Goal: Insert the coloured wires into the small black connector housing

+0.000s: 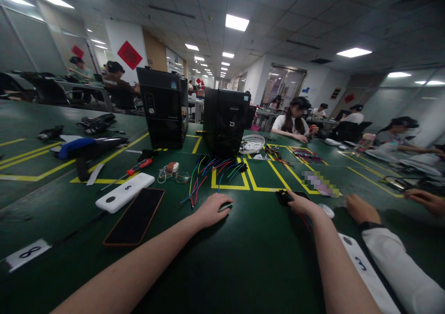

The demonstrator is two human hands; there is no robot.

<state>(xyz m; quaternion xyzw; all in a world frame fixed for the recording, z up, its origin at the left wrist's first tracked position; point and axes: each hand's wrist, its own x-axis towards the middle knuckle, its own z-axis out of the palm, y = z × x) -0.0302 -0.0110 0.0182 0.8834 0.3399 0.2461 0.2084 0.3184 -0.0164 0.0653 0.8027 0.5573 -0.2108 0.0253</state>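
My left hand [212, 210] rests on the green table, its fingers curled and closed. A small pale strip shows between its thumb and forefinger; what it is I cannot make out. Just beyond it lie loose blue, red, green and yellow wires [195, 189]. Farther right, my right hand [301, 203] has its fingertips closed on a black cable connector [282, 196] at the table surface. Thin red wires [306, 222] come out below that hand, and a small white round thing [327, 210] lies beside its wrist.
Two black computer towers [163, 110] [227, 121] stand beyond the wires. To the left are a phone [135, 216], a white power strip [125, 192], a red screwdriver [139, 166] and glasses [181, 177]. A co-worker's hand [361, 209] and sleeve are close on the right, by another power strip [365, 267].
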